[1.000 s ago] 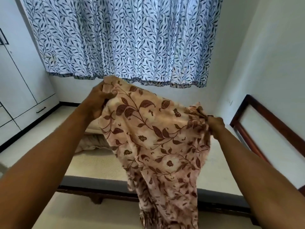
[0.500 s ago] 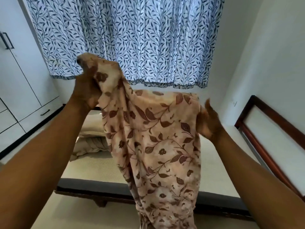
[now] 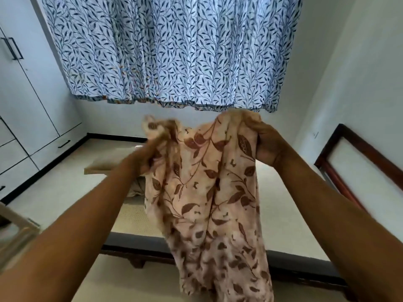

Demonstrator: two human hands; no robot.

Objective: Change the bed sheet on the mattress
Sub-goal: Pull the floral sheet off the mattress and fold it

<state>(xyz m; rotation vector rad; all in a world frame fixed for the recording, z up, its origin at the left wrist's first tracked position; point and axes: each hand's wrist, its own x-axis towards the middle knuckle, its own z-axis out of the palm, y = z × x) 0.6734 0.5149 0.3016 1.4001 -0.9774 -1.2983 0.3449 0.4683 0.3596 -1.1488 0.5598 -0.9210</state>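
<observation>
one mattress (image 3: 283,214), one sheet (image 3: 209,192), two hands (image 3: 267,144)

Blue leaf-print curtain (image 3: 174,51) backlit on pale wall; white wardrobe (image 3: 24,101) stands left.

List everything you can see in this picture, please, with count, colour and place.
bed sheet: one, peach with brown leaf print, held up in the middle, hanging bunched over the bed
mattress: one, cream, on the bed below
bed frame: one, dark wood, under the mattress
pillow: one, beige, far left of the mattress
curtain: one, white with blue leaves, top
wardrobe: one, white, left
headboard: one, dark frame with pale panel, right
left hand: blurred, gripping the sheet
right hand: gripping the sheet's top edge
</observation>
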